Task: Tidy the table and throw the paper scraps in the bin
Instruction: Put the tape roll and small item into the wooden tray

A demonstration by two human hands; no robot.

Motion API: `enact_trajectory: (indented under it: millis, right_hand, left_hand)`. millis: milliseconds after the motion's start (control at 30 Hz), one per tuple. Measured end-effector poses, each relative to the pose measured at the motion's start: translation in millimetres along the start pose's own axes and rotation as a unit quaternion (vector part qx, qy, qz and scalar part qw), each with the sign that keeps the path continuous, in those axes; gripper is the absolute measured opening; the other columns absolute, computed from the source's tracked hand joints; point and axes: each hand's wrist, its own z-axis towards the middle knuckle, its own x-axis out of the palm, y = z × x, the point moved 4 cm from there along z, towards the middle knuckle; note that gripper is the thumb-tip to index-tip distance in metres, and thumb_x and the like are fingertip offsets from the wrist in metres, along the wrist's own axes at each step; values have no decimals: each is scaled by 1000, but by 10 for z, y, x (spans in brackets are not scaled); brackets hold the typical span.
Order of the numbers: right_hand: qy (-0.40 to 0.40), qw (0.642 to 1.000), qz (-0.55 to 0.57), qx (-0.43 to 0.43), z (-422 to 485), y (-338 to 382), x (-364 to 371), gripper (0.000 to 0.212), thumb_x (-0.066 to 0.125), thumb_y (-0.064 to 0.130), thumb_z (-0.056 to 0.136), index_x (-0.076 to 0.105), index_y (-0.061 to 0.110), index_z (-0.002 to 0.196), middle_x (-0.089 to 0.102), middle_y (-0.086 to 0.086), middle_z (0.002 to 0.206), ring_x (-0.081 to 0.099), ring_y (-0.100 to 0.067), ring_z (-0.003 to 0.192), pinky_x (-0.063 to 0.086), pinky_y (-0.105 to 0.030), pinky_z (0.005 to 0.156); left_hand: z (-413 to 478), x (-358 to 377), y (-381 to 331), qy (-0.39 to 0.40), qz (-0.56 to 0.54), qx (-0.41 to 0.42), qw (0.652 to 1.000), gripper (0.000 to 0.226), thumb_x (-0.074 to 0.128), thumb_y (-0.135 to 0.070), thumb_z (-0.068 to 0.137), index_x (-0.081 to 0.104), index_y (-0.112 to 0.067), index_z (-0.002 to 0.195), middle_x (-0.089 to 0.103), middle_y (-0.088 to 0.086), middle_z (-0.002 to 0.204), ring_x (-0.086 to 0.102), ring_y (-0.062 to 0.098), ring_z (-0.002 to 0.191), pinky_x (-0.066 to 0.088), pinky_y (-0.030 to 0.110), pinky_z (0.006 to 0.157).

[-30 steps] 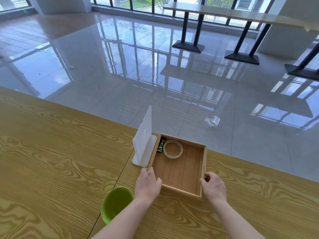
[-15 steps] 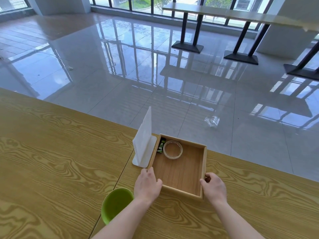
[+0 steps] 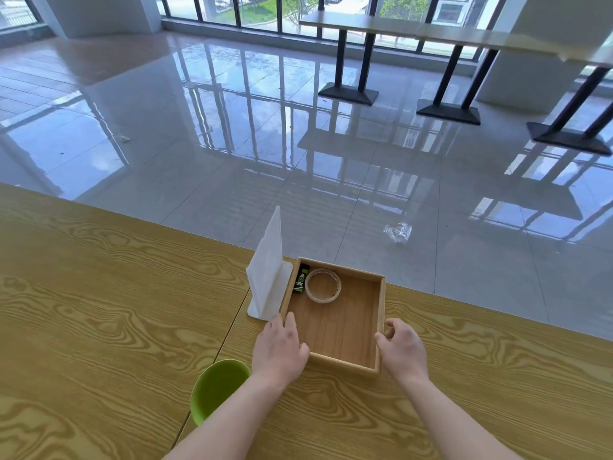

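A square wooden tray (image 3: 382, 310) stands on the wooden table (image 3: 99, 327) close to its far edge. Inside, at the far left corner, lie a roll of clear tape (image 3: 323, 299) and a small black and green packet (image 3: 301, 283). My left hand (image 3: 278, 350) grips the tray's near left corner, thumb over the rim. My right hand (image 3: 403, 350) holds the near right corner with curled fingers on the outer wall. No paper scraps lie on the table and no bin is in view.
A white upright card stand (image 3: 267, 273) touches the tray's left wall. A green bowl (image 3: 217, 393) sits by my left forearm. A crumpled clear plastic scrap (image 3: 398, 231) lies on the glossy floor beyond the table edge. Tall tables stand far back.
Both hands stay on the tray's near corners, and the tray has barely shifted. My right hand's fingers look slightly looser than before.
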Motion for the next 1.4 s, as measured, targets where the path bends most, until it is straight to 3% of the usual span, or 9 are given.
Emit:
enact_trajectory:
  millis: [100, 267, 433, 633, 933, 1400]
  right_hand:
    - [6, 999, -22, -29, -35, 58, -52, 38, 65, 23, 91, 59, 11, 127, 62, -2, 100, 59, -18, 88, 47, -29, 73]
    - [43, 993, -75, -80, -152, 99, -101, 45, 63, 29, 91, 56, 14, 133, 61, -4, 118, 60, -18, 106, 52, -31, 88]
    - [66, 983, -130, -112, -305, 97, -201, 52, 59, 36, 93, 48, 18, 139, 56, -2, 129, 52, -20, 122, 45, -32, 100]
    - [66, 978, -162, -110, -553, 63, -357, 50, 57, 39, 93, 47, 19, 138, 54, -4, 131, 48, -24, 125, 43, -34, 101]
    - [40, 985, -164, -39, -1104, -296, -640, 54, 55, 42, 93, 44, 19, 141, 52, -6, 134, 48, -24, 124, 45, -37, 102]
    - [-21, 983, -127, 131, -2099, -1487, -1295, 55, 56, 45, 92, 46, 20, 140, 51, -7, 137, 45, -28, 128, 40, -38, 104]
  left_hand:
    - [-12, -23, -50, -3, 36, 26, 999, 68, 48, -39, 93, 22, -11, 150, 36, 13, 148, 39, 25, 133, 37, 37, 109]
    - [-80, -73, -148, -9, 98, 75, 992, 69, 50, -40, 92, 22, -13, 150, 34, 15, 150, 32, 29, 138, 29, 41, 115]
    - [-187, -95, -251, -7, 139, 124, 982, 66, 48, -34, 92, 22, -14, 149, 33, 17, 151, 27, 33, 142, 24, 47, 117]
    - [-345, -96, -408, 5, 153, 160, 975, 74, 46, -43, 92, 11, -18, 152, 22, 18, 158, 18, 36, 146, 20, 53, 118]
    - [-687, 8, -863, 15, 138, 250, 958, 77, 45, -51, 94, 8, -18, 153, 18, 17, 159, 14, 34, 147, 15, 52, 119]
    - [-1522, 511, -2029, 48, 131, 396, 908, 77, 46, -48, 91, 12, -18, 153, 22, 14, 157, 15, 31, 146, 16, 51, 118]
